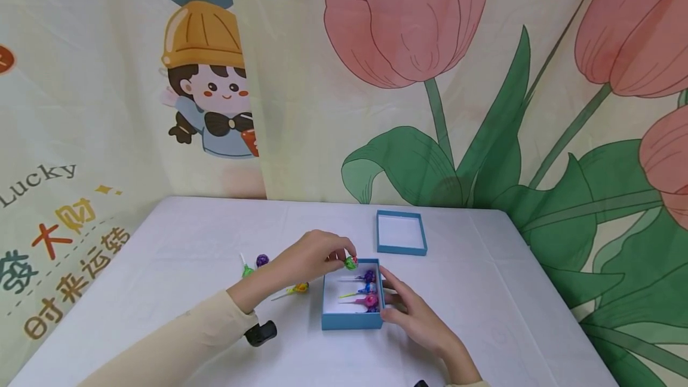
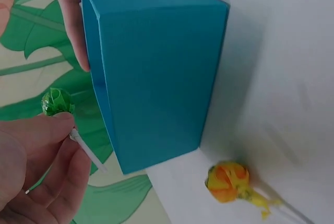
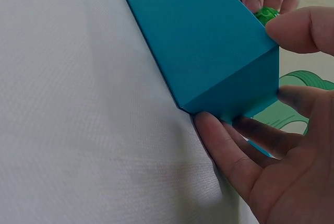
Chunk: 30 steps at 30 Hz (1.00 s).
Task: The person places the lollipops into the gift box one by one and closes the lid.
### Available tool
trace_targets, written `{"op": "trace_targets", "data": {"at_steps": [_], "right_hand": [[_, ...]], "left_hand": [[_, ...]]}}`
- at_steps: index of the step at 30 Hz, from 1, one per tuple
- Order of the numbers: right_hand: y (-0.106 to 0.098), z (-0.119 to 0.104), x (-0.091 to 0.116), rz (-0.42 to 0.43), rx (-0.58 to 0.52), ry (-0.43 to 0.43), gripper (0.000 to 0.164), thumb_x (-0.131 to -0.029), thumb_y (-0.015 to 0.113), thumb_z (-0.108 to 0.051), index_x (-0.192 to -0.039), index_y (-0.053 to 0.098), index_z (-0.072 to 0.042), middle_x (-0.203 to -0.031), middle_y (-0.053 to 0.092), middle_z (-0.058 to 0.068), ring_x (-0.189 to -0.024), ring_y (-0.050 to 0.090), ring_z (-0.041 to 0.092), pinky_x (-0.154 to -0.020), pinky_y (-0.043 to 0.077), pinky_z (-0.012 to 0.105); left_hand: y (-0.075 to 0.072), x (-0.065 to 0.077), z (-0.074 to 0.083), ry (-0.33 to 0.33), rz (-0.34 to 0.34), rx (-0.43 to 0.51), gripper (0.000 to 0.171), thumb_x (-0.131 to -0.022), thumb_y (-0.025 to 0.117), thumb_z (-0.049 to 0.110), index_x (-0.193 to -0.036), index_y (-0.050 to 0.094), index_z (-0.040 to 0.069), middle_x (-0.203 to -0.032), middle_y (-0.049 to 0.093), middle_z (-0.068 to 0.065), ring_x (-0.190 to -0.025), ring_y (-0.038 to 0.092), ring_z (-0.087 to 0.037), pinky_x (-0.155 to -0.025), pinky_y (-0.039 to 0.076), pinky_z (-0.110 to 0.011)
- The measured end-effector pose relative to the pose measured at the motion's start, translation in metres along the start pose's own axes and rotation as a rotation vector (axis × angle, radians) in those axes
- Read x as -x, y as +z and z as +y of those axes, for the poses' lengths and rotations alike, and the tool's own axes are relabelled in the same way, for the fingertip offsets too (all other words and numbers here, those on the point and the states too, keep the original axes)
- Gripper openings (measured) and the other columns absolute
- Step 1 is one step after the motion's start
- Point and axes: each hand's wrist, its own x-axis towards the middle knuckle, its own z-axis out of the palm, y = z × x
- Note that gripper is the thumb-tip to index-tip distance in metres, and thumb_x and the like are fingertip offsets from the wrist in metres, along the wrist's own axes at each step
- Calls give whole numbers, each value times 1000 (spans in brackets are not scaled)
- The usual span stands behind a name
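My left hand (image 1: 309, 257) hangs over the far part of a blue box (image 1: 352, 321). It pinches a green-wrapped lollipop (image 1: 351, 263) near its head; the white stick (image 2: 90, 152) points down past the fingers in the left wrist view. Around the right end of the box, my right hand (image 1: 419, 312) holds on, thumb near the front corner and fingers against the side wall. Inside lie a pink lollipop (image 1: 368, 301), a blue one (image 1: 368, 288) and a purple one (image 1: 369, 276), sticks toward the left. Another dark wrapper shows partly behind the front wall.
Behind the box, the blue-rimmed lid (image 1: 401, 251) lies on the white table (image 1: 484, 291). Left of the box are a yellow lollipop (image 1: 298, 288), a purple lollipop (image 1: 262, 260) and a green one (image 1: 247, 270), the last partly covered by my left arm.
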Motion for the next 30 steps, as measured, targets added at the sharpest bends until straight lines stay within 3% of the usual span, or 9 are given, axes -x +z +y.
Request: {"op": "trace_targets", "data": {"at_steps": [6,17,24,30], "right_hand": [[-1,2,-1,-12,-4,-8,80,-100,67,-30,-169,28,-33,-167,39,18,-141,54,38,-117,40,64],[0,2,-2,-10,-7,-12,80,-98,67,-32,-169,29,-33,-166,41,17,-140,55,37,-116,42,62],[-1,2,-1,-20,-9,-22,80,-99,67,-30,-169,28,-33,-166,40,17,-141,54,37,-116,42,62],[-1,2,-1,-13,-10,-20,80,-99,67,-29,-169,28,-33,-165,41,17,-141,55,37,-117,42,62]], "left_hand": [[14,-9,4,38,9,-8,24,-96,78,4,-116,76,17,-96,77,1,-82,63,-8,-79,57,-24],[33,-12,-1,-20,9,-4,24,-95,81,7,-117,76,16,-99,78,2,-84,66,-7,-81,58,-23],[42,-11,-5,-15,12,-12,18,-97,78,7,-113,76,16,-94,78,3,-82,64,-6,-83,58,-25],[50,-13,-5,0,27,-77,16,-97,77,6,-110,77,15,-93,77,4,-80,64,-7,-82,59,-27]]}}
